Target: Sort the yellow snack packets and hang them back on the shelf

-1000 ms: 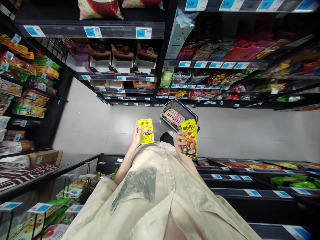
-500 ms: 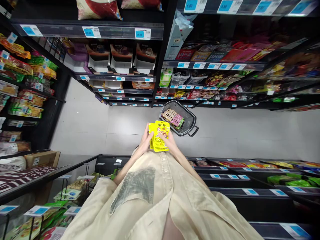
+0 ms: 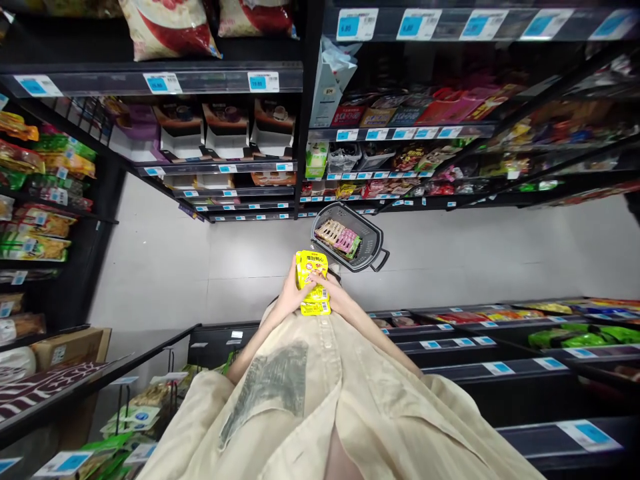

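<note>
Both hands meet at the centre of the frame, just above the chest of the cream button-up cotton shirt (image 3: 325, 400) that fills the lower middle. Between them they hold a small overlapping stack of glossy yellow plastic snack packets (image 3: 312, 268). At least two can be made out, the upper one showing a printed food picture, the lower one sticking out beneath it with a white label patch.

The left hand (image 3: 289, 300) comes in from the left of the stack, its fingers curled close around the packets' left edge. The right hand (image 3: 336, 295) lies against the right side and front, its fingers (image 3: 324, 279) bent narrowly across the face of the stack — both are closed on the packets, not spread.

Just above and to the right of the packets, a dark grey perforated plastic shopping basket (image 3: 371, 235) stands on the pale grey tiled floor (image 3: 200, 267), near the hands but apart from them. Inside it lie flat tan and pink wrapped snack packs (image 3: 340, 237), and a loop handle hangs at its lower right corner.

Black metal shop shelves (image 3: 305, 133) with blue-and-white price tags run across the top of the frame, stocked with white boxes, red bags and mixed packets. More shelving with green and yellow packs lines the left edge and the right side, and a brown cardboard box (image 3: 70, 343) sits at the lower left.
</note>
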Available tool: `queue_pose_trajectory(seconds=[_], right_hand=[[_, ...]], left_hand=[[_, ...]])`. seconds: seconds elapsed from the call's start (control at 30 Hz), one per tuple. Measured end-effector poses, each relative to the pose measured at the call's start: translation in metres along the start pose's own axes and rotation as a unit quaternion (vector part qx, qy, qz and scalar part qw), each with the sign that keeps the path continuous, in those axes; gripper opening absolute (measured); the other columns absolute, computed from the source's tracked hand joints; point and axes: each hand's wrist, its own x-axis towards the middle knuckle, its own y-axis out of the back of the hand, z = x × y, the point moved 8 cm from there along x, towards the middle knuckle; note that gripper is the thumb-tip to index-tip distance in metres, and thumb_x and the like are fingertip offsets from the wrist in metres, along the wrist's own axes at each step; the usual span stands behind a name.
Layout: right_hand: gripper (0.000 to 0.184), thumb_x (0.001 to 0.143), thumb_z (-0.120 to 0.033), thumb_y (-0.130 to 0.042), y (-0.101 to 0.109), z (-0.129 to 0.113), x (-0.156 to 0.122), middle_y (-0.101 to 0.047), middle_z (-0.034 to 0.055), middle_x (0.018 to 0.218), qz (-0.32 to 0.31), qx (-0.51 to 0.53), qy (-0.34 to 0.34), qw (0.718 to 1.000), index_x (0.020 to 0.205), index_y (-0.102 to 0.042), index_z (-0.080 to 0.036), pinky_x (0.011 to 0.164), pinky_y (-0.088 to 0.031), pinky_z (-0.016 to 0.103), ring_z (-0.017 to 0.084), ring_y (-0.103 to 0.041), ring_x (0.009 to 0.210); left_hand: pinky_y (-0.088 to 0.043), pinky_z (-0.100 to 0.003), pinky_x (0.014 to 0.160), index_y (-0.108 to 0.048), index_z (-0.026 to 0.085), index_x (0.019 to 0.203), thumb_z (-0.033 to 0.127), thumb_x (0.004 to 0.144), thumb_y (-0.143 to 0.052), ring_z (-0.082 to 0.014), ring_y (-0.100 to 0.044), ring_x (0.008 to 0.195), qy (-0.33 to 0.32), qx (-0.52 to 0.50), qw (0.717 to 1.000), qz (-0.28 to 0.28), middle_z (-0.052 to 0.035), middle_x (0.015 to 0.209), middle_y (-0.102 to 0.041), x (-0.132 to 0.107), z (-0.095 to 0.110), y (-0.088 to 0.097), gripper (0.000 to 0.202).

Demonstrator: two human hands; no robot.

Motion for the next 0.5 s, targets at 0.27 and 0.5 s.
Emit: queue_pose_trajectory(seconds=[0.27,0.5], right_hand=[[0.054,0.069,-0.04,-0.086,0.012,-0.029,-0.007,-0.075,0.0076,0.114,0.096,-0.118,0.212,0.965,0.114,-0.061,-0.023,0.093,-0.057,0.04,0.025,-0.071,0.102],[0.041,0.081,-0.039,-0.071,-0.003,-0.035,-0.001,-0.072,0.0045,0.107,0.076,-0.273,0.23,0.931,0.117,-0.058,-0.025,0.091,-0.053,0.04,0.024,-0.068,0.098]], left_hand=[[-0.027,-0.051,0.127,-0.018,0.022,0.167,0.03,0.084,-0.069,-0.0343,-0.026,0.157,-0.08,0.194,0.977,-0.038,-0.0193,0.165,-0.021,-0.004,0.02,-0.012,0.097],[-0.02,-0.057,0.128,-0.024,0.026,0.165,0.017,0.062,-0.078,-0.041,0.001,0.161,-0.064,0.213,0.972,-0.074,-0.0165,0.172,-0.001,0.004,0.022,-0.023,0.117]])
